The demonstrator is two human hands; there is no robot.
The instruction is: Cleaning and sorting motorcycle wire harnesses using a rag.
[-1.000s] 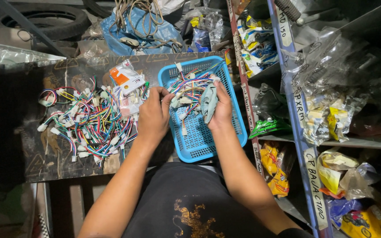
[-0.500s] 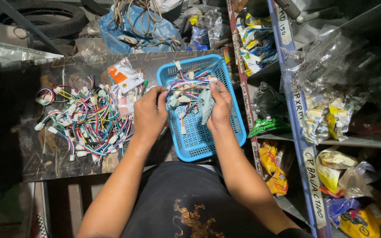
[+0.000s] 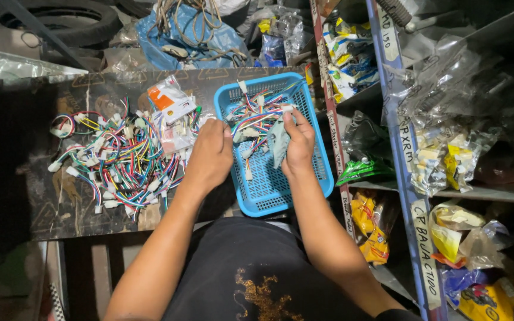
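Observation:
A blue plastic basket (image 3: 266, 190) stands on a dark table (image 3: 37, 202) and holds a tangle of coloured wires with white connectors (image 3: 257, 116). My left hand (image 3: 209, 157) is at the basket's left rim, fingers curled on a wire from that tangle. Over the middle of the basket, my right hand (image 3: 297, 142) pinches a small clear plastic bag (image 3: 278, 141). A larger heap of coloured wire harnesses (image 3: 123, 157) lies on the table to the left of the basket, with an orange-and-white packet (image 3: 168, 101) at its top edge.
A metal shelf rack (image 3: 397, 137) stands at the right, stuffed with clear and yellow bags of parts. Behind the table lie a blue sack (image 3: 179, 32) with rope on it and a tyre (image 3: 49, 18). My dark shirt fills the bottom middle.
Both hands stay at the basket. The left hand has shifted slightly to the basket's left rim; the right hand still works the small bag over the wires.

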